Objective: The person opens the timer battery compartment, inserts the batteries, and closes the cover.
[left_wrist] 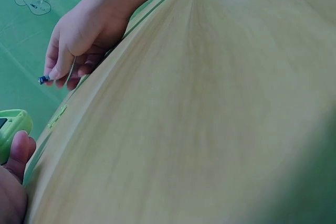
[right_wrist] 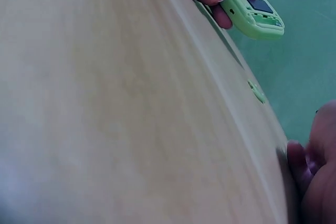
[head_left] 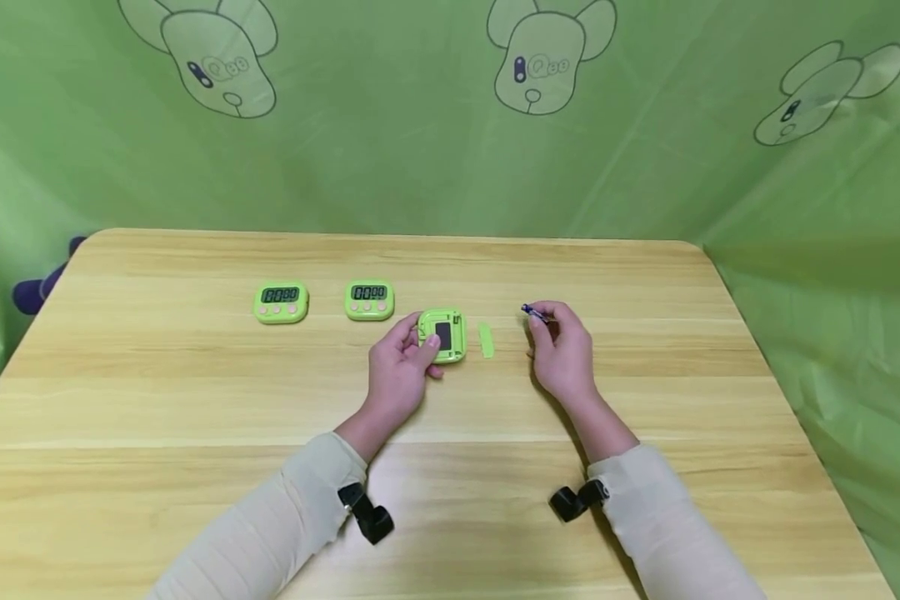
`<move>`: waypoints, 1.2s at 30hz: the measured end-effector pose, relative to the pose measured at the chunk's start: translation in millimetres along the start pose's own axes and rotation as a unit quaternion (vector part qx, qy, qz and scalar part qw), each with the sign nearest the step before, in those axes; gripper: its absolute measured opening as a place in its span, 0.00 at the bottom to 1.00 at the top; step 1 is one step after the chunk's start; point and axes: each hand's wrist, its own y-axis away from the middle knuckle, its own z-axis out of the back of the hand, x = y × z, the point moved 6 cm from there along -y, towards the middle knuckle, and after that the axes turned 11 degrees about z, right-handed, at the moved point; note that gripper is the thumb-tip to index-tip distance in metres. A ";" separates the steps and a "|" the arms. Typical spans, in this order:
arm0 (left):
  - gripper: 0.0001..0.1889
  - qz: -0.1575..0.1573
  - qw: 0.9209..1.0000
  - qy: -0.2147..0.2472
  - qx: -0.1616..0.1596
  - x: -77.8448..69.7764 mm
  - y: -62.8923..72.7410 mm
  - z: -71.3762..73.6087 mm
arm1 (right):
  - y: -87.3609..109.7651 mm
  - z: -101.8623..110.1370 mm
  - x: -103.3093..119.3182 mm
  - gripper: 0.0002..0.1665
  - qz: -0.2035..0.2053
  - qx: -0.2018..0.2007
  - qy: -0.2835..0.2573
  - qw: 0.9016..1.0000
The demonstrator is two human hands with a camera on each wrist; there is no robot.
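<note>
Nearest to us, two beige sleeves (head_left: 270,525) come in from the bottom edge, each with a small black wrist camera (head_left: 367,515) strapped at the cuff. Our left hand (head_left: 399,368) grips a green digital timer (head_left: 444,335) turned back-side up, thumb and fingers curled round its left edge; the dark open battery compartment faces up. We take this timer as our landmark. Just to its right, lying flat on the tabletop (head_left: 195,400), is a small green strip that looks like the battery cover (head_left: 486,340), apart from the timer. Further right of the timer, our right hand (head_left: 562,350) pinches a small dark blue battery (head_left: 534,312) between thumb and fingertips, raised a little above the wood; in the left wrist view the same battery (left_wrist: 43,80) shows at the fingertips. To the timer's left and slightly behind it stands a second green timer (head_left: 369,300), display up, and further left again a third green timer (head_left: 281,302). Behind the tabletop hangs a green backdrop (head_left: 420,150) printed with cartoon bear heads. Well to the timer's left, beyond the tabletop's edge, sits a dark purple object (head_left: 33,292) that we cannot identify.
</note>
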 end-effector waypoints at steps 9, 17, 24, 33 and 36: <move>0.24 0.000 1.000 0.007 0.002 0.8 0.1 0.1 | 5.1 2.5 4.4 0.10 0.007 -0.090 -0.138 0.986; 0.23 -0.004 1.000 0.003 0.005 -1.4 0.4 0.3 | 8.8 -10.7 22.1 0.07 0.005 -0.075 -0.310 0.948; 0.23 -0.006 1.000 0.006 0.005 -0.7 -0.7 -0.1 | 15.9 -26.7 36.6 0.16 0.001 -0.025 -0.323 0.946; 0.23 0.003 1.000 0.003 0.006 1.7 -1.5 0.5 | 23.2 -39.8 47.1 0.16 0.004 -0.020 -0.280 0.960; 0.23 -0.001 1.000 0.001 0.007 1.0 -1.2 0.5 | 23.8 -44.0 48.8 0.16 0.005 -0.012 -0.265 0.964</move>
